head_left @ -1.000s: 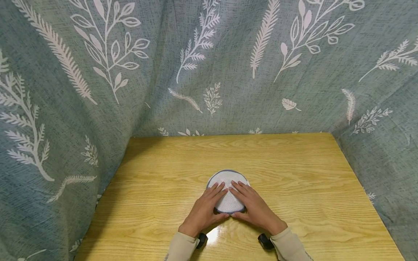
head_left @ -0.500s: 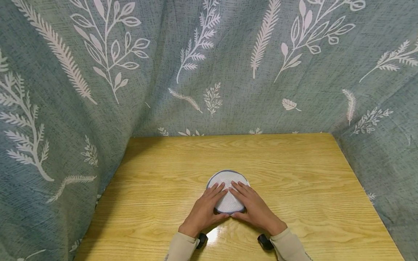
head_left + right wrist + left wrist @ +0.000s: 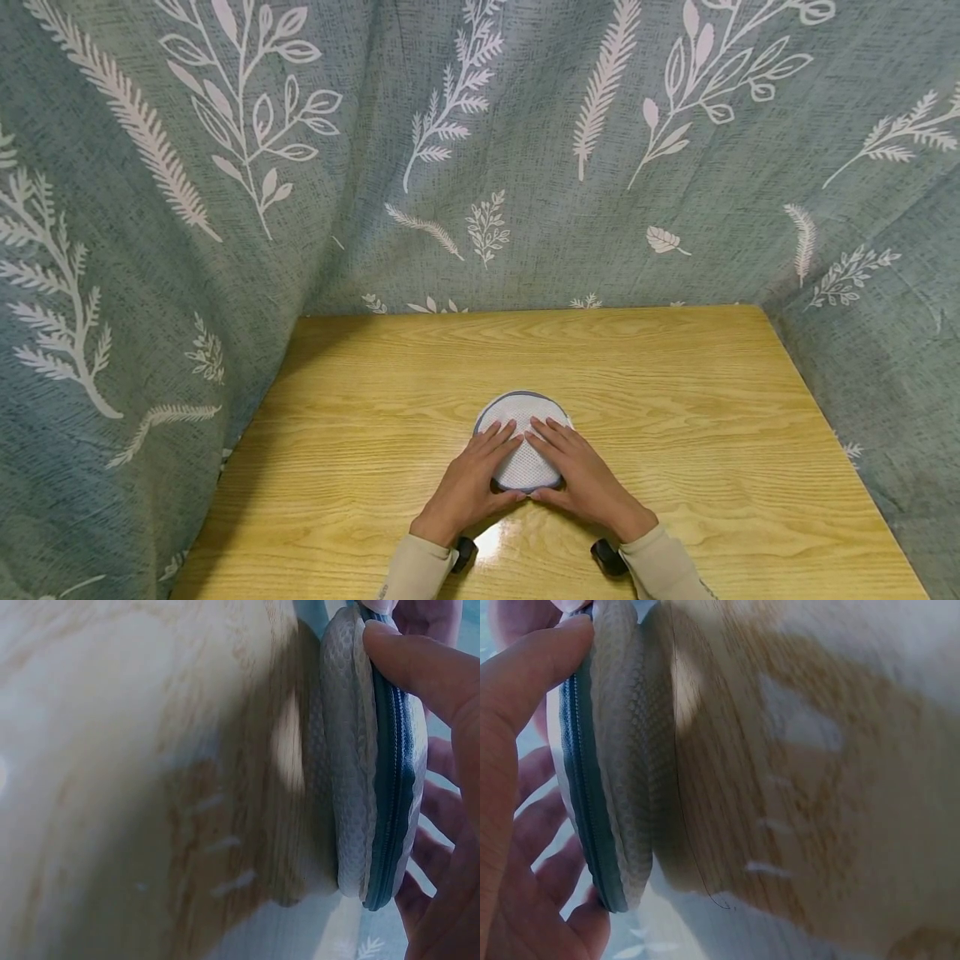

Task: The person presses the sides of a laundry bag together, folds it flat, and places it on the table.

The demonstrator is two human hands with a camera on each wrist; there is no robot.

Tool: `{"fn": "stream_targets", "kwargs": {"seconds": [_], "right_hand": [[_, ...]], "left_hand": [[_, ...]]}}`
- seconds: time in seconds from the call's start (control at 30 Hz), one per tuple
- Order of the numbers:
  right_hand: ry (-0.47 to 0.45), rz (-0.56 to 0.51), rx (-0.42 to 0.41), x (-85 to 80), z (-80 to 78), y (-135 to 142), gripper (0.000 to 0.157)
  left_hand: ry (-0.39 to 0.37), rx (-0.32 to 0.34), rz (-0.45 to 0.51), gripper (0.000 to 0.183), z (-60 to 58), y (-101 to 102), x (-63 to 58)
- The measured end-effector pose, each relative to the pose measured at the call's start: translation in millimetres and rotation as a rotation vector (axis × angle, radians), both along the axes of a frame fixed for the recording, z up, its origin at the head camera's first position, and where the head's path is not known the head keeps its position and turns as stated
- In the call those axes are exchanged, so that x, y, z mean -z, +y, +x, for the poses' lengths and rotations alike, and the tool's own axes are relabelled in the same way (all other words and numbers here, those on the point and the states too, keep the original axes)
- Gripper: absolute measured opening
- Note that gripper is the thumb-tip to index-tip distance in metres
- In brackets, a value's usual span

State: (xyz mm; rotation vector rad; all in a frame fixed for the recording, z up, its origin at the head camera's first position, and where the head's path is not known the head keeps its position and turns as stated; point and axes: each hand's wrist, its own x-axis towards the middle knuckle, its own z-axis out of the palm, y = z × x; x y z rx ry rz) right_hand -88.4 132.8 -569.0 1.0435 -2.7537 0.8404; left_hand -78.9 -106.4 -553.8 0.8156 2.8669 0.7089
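A round white mesh pouch [image 3: 522, 468] with a blue zip band lies on the wooden table in the head view. Over its left part rests my left hand [image 3: 472, 475], fingers spread across the top and thumb at the near edge. My right hand [image 3: 585, 475] lies the same way over the right part, the two thumb tips close together. The left wrist view shows the zip band [image 3: 589, 795] running along the pouch's side, with the thumb on it. In the right wrist view the pouch [image 3: 349, 765] looks thick and soft, and the other thumb touches its zip edge.
The wooden table [image 3: 675, 375] reaches back to a blue-green curtain [image 3: 540, 242] with white leaf prints, which also hangs along both sides. Dark wrist devices [image 3: 611, 557] sit under both wrists, near the beige sleeves.
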Motion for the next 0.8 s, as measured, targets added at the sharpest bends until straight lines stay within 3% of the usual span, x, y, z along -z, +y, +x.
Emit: {"fn": "stream_targets", "kwargs": {"seconds": [0.13, 0.43, 0.8], "right_hand": [[0.019, -0.013, -0.008, 1.2, 0.0, 0.4, 0.085], [-0.036, 0.021, 0.001, -1.0, 0.9, -0.7, 0.084], [-0.013, 0.006, 0.004, -0.5, 1.5, -1.2, 0.084]], "left_hand": [[0.000, -0.003, 0.000, 0.082, 0.1, 0.2, -0.6], [-0.002, -0.002, -0.005, 0.081, 1.1, 0.4, -1.4], [-0.018, -0.005, -0.001, 0.082, 0.8, 0.6, -0.6]]}}
